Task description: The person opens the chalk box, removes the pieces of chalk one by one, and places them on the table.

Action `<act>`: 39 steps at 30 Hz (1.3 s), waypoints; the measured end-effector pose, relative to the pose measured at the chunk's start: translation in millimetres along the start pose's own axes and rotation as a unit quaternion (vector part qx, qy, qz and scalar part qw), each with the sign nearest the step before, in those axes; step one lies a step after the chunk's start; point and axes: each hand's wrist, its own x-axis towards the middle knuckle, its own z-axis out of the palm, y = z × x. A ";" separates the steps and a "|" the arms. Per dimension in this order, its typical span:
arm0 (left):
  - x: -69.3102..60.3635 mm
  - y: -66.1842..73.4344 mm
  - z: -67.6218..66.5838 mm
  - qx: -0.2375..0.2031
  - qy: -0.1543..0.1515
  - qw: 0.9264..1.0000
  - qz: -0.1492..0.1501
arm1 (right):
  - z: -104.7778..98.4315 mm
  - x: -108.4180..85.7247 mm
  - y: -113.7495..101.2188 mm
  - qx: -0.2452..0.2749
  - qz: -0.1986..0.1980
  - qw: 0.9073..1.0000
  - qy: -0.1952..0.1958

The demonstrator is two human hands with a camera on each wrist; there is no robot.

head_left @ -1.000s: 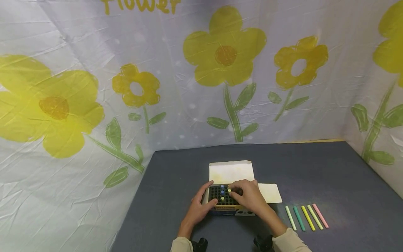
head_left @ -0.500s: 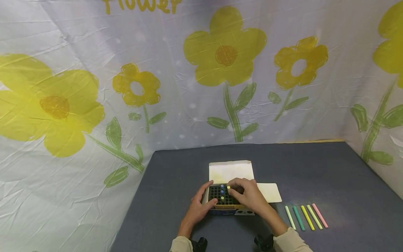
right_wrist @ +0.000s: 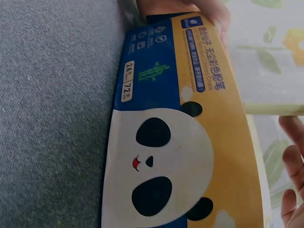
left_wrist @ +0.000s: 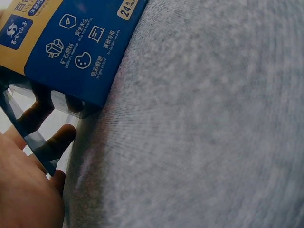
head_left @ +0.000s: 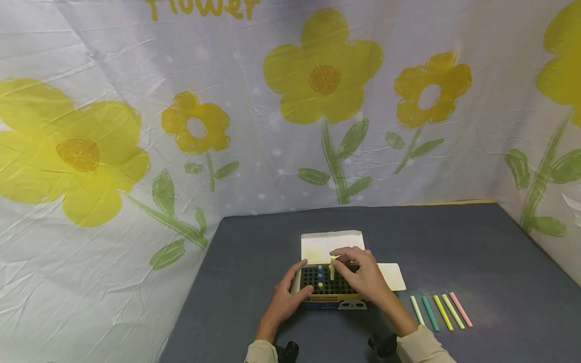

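Note:
A chalk box (head_left: 328, 305), blue and yellow with a panda face, stands with its lid open on the dark table. Its black holder (head_left: 313, 279) has rows of round holes, where blue and pale yellow-green chalk ends show. My left hand (head_left: 285, 302) grips the box's left side, thumb at the front corner and a finger at the back. Above the holder, my right hand (head_left: 363, 276) pinches a pale yellow chalk stick (head_left: 332, 273) by its upper part, upright. The right wrist view shows that chalk stick (right_wrist: 273, 109) raised above the box's top edge.
Several chalk sticks (head_left: 437, 308), white, teal, yellow, pale yellow and pink, lie in a row right of the box. The white lid flap (head_left: 329, 245) stands behind the holder; a side flap (head_left: 393, 277) sticks out right. Flower-printed cloth (head_left: 254, 161) hangs behind the table (head_left: 254, 242).
My right hand has risen slightly, and the pale yellow chalk stick has come up with it, showing far more of its length. The left hand and box have stayed put.

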 end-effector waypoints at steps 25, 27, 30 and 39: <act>-0.3 -1.2 0.0 0.006 0.004 1.000 -0.005 | -54.9 -25.6 27.7 0.065 0.052 0.996 0.037; 0.2 -1.2 -0.2 0.006 0.005 1.000 -0.003 | -61.0 -29.6 29.2 0.060 0.059 0.996 0.039; 0.5 -1.7 -0.5 0.010 0.005 1.000 -0.004 | -69.4 -35.3 32.4 0.060 0.062 0.995 0.042; 0.3 -2.8 0.7 0.014 0.004 1.000 -0.005 | -97.7 -53.5 49.5 0.017 0.114 0.993 0.035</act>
